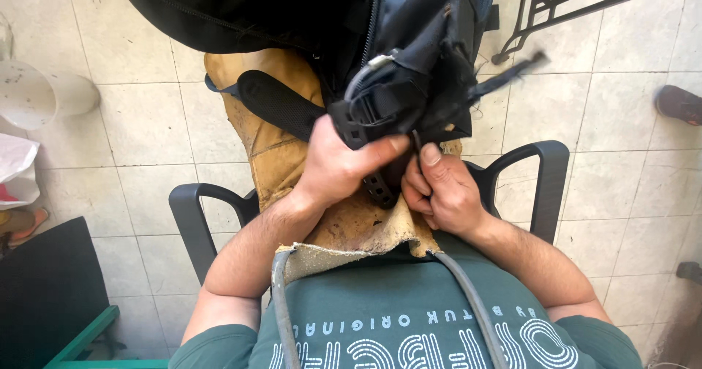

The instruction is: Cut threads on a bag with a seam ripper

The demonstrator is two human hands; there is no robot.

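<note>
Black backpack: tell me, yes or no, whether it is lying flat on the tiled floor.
No. The black backpack is held up over the person's lap, gripped by the left hand and the right hand, above the tan leather apron.

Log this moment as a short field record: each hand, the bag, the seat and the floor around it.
left hand: grips a black plastic buckle on the backpack strap
right hand: fingers curled, pinching a thin dark piece under the bag; too small to tell what
backpack: black, held over the lap
apron: tan leather, worn
chair: dark armrests
floor: pale tiles, white bucket at left
</note>
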